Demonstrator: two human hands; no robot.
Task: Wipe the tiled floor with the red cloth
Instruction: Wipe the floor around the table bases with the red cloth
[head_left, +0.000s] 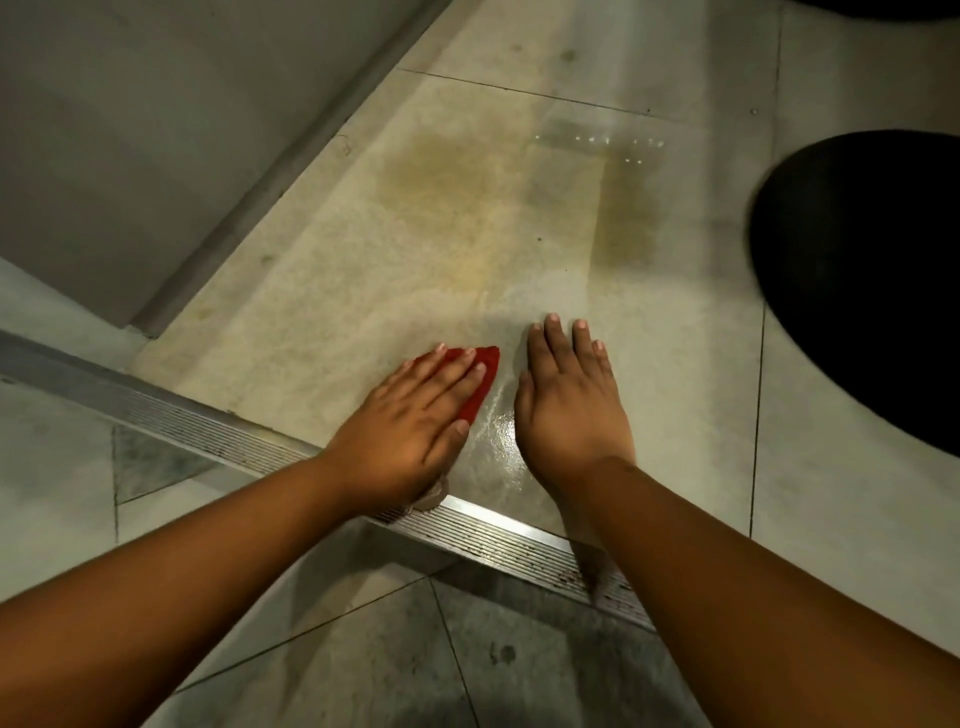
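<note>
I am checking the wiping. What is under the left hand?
Under the left hand lies the red cloth, flat on the wet tiled floor. Only its far corner shows; the rest is covered.

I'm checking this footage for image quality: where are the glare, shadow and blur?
Head view: glare shines on the wet tile between the left hand and right hand; small glints farther up; the dark shape at the right edge is blurred; the foreground floor lies in shadow; the metal strip bows slightly.
</note>
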